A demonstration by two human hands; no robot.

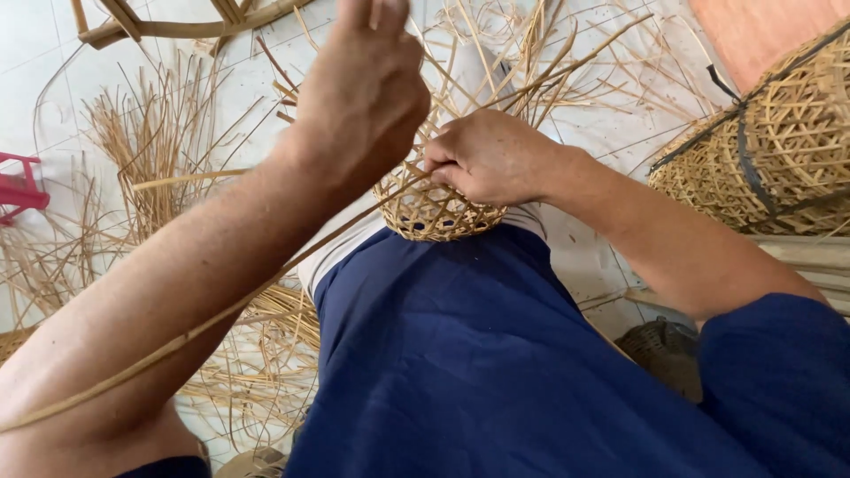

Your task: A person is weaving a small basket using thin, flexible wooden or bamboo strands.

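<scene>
A small half-woven bamboo basket [434,212] rests on my knee, with many loose strip ends sticking up from its rim. My right hand [491,158] grips the basket's rim at the right side. My left hand [365,84] is raised above the basket, fingers closed on a long thin bamboo strip [204,323] that runs from the basket down toward the lower left, past my forearm. My fingertips are cut off by the top edge.
Loose bamboo strips [159,142] lie spread over the white tiled floor at left. Finished woven baskets [779,150] are stacked at the right. A red plastic object [19,188] sits at the far left. My dark blue clothing [478,354] fills the foreground.
</scene>
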